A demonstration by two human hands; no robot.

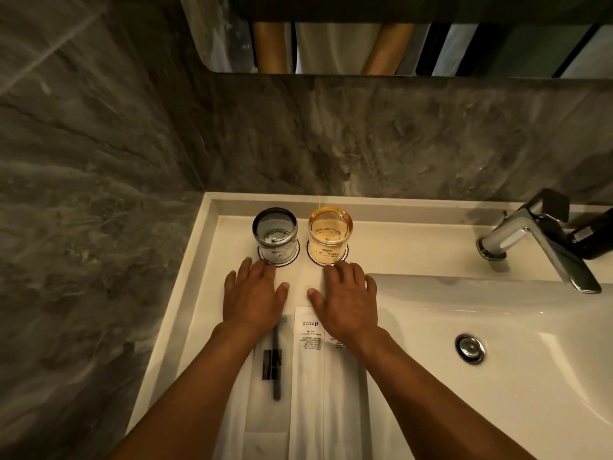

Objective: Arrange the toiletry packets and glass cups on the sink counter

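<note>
Fingers of my left hand (253,293) and right hand (346,298) lie flat, holding nothing, on the white towel (298,280); I should smooth gently, without bumping the grey cup (275,235) or amber cup (330,232).

We see grey marble-look walls (132,127) meeting in a corner behind a white counter (205,207), dim warm light, a mirror (365,44) above, and a chrome faucet (537,240) at the right edge.
</note>
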